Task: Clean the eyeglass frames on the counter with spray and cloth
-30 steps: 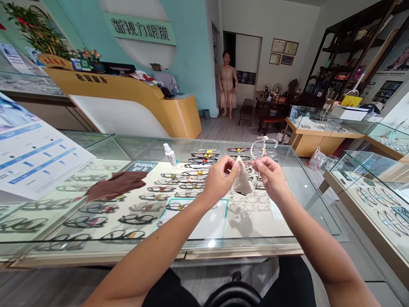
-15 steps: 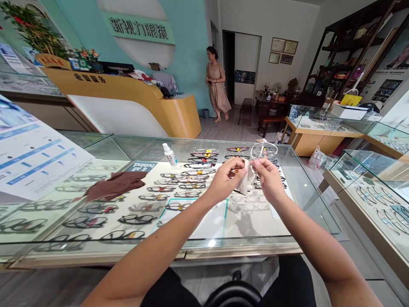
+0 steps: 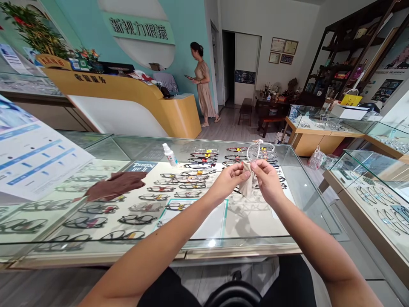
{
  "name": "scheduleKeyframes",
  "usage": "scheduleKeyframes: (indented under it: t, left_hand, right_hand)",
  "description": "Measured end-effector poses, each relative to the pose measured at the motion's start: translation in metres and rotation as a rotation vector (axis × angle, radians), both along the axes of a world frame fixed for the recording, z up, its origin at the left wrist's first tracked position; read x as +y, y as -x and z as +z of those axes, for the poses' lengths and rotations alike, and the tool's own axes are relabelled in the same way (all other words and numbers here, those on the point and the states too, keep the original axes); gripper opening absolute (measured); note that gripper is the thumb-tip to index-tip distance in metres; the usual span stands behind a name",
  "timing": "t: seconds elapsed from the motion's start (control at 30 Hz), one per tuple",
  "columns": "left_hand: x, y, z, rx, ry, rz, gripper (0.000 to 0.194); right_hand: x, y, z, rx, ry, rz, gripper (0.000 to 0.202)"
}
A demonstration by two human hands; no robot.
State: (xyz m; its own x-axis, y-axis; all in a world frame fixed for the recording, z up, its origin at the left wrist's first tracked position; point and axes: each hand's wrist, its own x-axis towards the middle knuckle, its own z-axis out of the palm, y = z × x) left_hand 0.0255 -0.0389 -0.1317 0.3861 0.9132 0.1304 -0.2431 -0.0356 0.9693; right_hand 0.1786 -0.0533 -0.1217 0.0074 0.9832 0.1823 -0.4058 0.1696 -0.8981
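Observation:
Above the glass display case (image 3: 243,245), my left hand (image 3: 230,181) pinches a small beige cloth (image 3: 245,184) that hangs down between my hands. My right hand (image 3: 267,178) is closed on a pair of clear-framed glasses (image 3: 254,152), whose round rims stick up past the fingers; its fingertips also touch the cloth. A white spray bottle (image 3: 170,155) stands on the glass to the left of my hands. Farther left lies a crumpled brown cloth (image 3: 115,186). Rows of glasses (image 3: 160,189) are inside the case.
A printed card (image 3: 38,149) stands at the left. A yellow reception counter (image 3: 182,114) is beyond the case, with a person (image 3: 203,85) walking beside it, holding a phone. More display cases (image 3: 370,187) stand at the right. A black stool (image 3: 233,294) is below me.
Both hands have shifted slightly, and the clear glasses have moved a little left. The cloth hangs narrower between the fingers. The person behind has walked left toward the counter.

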Motion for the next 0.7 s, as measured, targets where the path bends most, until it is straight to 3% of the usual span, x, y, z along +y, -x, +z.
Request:
scheduleKeyframes:
  t: [0.13, 0.27, 0.53, 0.7]
  left_hand:
    - [-0.0042, -0.0006, 0.0015, 0.007, 0.116, -0.176, 0.063]
    - [-0.0055, -0.0014, 0.0024, -0.001, 0.178, -0.192, 0.064]
    - [-0.0068, -0.0005, 0.0024, -0.003, 0.232, -0.087, 0.066]
    - [-0.0095, -0.0057, 0.0058, 0.005, 0.059, 0.065, 0.066]
  right_hand:
    - [-0.0014, -0.0011, 0.0003, -0.064, 0.03, 0.041, 0.052]
    - [-0.0035, -0.0002, 0.0021, -0.049, 0.061, 0.118, 0.054]
    - [-0.0045, -0.0002, 0.0048, 0.008, 0.072, 0.155, 0.053]
    - [-0.0041, -0.0012, 0.0067, 0.012, 0.042, 0.141, 0.053]
